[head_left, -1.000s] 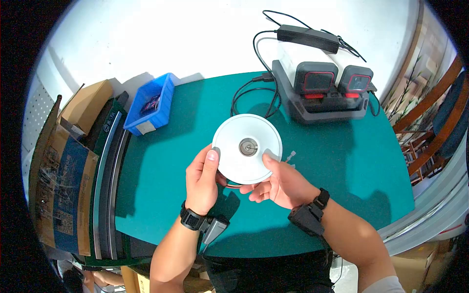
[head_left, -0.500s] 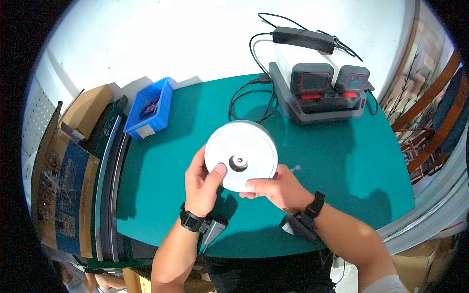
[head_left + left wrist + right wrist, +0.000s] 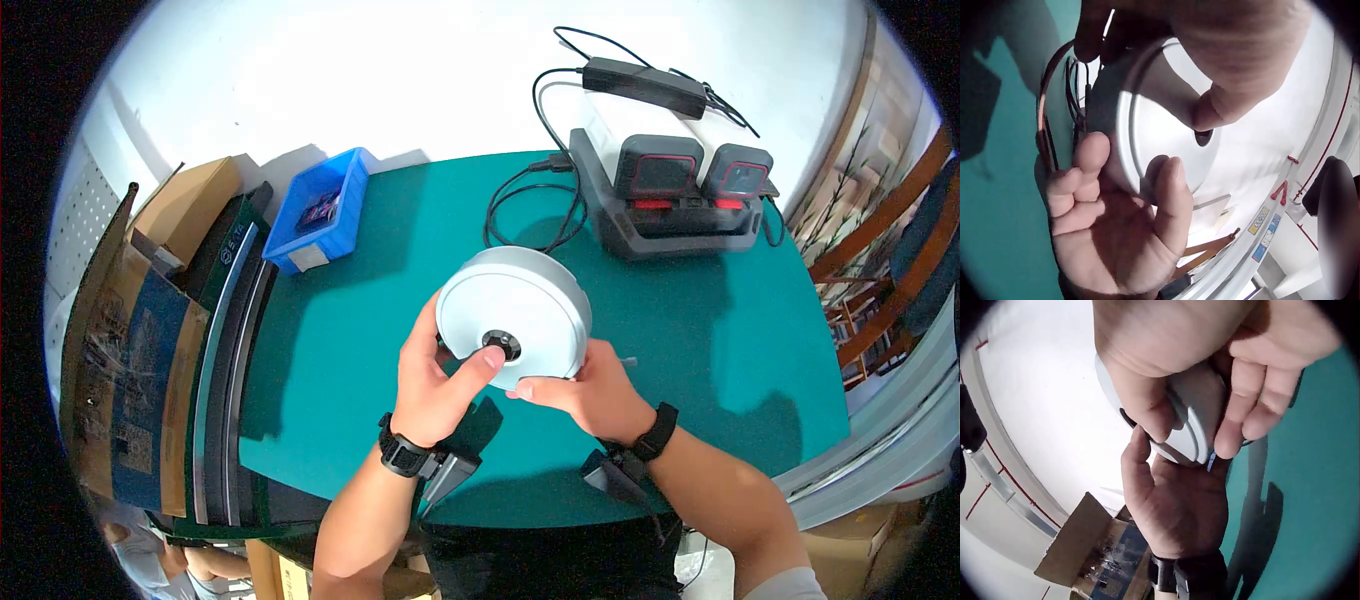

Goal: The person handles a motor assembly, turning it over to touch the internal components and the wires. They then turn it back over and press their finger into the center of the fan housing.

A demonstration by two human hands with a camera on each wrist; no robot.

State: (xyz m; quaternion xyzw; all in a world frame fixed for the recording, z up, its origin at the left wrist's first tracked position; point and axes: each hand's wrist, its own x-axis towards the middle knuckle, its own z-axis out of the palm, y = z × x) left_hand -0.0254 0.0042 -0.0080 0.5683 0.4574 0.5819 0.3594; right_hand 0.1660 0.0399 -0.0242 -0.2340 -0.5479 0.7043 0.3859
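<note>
A round white device [image 3: 512,310], its flat face tilted up toward the head camera, is held above the green table by both hands. The left hand [image 3: 432,385] grips its lower left side, with the thumb over the dark central hole. At the lower right rim, the right hand [image 3: 600,395] pinches it, thumb on the face and fingers behind. In the left wrist view the white device [image 3: 1166,119] shows a stepped rim, and thin wires hang beside it. The right wrist view shows its side [image 3: 1200,394] between the two hands, partly covered by fingers.
A blue bin [image 3: 318,212] with small items stands at the back left, beside cardboard boxes [image 3: 130,385]. A grey and black dock [image 3: 670,225] with two white units is at the back right; black cable [image 3: 490,215] coils next to it on the green table [image 3: 340,400].
The device has tilted, so its side wall now shows at the top and right. The left thumb has moved from the rim to the central hole. The right hand has shifted its hold on the rim.
</note>
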